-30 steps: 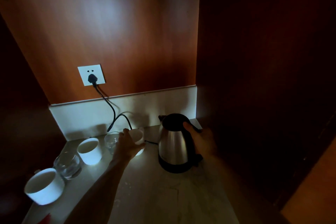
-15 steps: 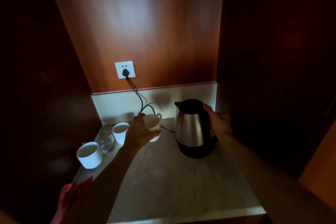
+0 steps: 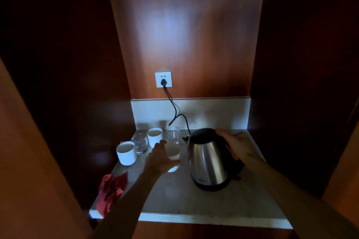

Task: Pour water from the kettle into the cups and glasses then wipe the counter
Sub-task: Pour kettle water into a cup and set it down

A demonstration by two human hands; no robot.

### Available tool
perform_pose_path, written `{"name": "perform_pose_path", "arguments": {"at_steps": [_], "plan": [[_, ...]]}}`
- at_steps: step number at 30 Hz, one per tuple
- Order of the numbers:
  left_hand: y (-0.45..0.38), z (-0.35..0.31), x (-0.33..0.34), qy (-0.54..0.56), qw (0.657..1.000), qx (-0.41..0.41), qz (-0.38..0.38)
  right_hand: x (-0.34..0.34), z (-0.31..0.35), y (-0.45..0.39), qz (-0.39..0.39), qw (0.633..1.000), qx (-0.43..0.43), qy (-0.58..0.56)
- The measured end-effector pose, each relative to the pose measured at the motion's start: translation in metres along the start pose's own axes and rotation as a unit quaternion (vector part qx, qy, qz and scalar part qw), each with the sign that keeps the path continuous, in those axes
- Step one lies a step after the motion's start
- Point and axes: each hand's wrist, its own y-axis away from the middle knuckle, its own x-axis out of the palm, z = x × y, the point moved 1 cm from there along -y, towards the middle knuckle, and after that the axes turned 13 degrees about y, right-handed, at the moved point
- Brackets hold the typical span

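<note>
One steel kettle (image 3: 208,161) stands upright on the right part of the pale counter (image 3: 213,205), and the right hand (image 3: 236,146) grips its black handle from the right side. Just left of it, touching nothing else that I can see, the left hand (image 3: 160,158) curls around one white cup (image 3: 173,154); two more white cups (image 3: 126,152) (image 3: 154,137) and two clear glasses (image 3: 140,143) (image 3: 172,135) stand behind it on the left. One red cloth (image 3: 110,190) lies at the counter's left front edge, one black cord (image 3: 174,107) runs up to the wall socket (image 3: 163,79), and a small mark low on the kettle is too dark to read.
</note>
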Motion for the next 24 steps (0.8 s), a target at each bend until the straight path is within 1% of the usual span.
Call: {"name": "perform_pose_path", "arguments": {"at_steps": [3,7,12,19,21,24], "plan": [[0.015,0.008,0.0,0.001,1.0,-0.021,-0.007,0.01,-0.011,0.01,0.02,0.999,0.016,-0.031],[0.028,0.013,0.005,0.004,0.999,-0.03,-0.009,0.014,-0.021,0.015,0.037,0.999,0.019,0.008],[0.036,0.015,0.012,-0.009,0.999,-0.031,0.01,0.015,-0.019,0.019,0.024,0.999,-0.004,0.028],[0.043,0.019,0.018,0.024,0.999,-0.029,0.005,0.011,-0.01,0.023,0.033,0.999,0.011,0.034],[0.043,0.019,0.017,0.022,0.999,-0.029,0.008,0.008,-0.006,0.024,0.037,0.998,0.015,0.058],[0.04,0.018,0.016,0.001,0.999,-0.026,0.019,0.004,0.002,0.028,0.039,0.992,-0.004,0.117]]}}
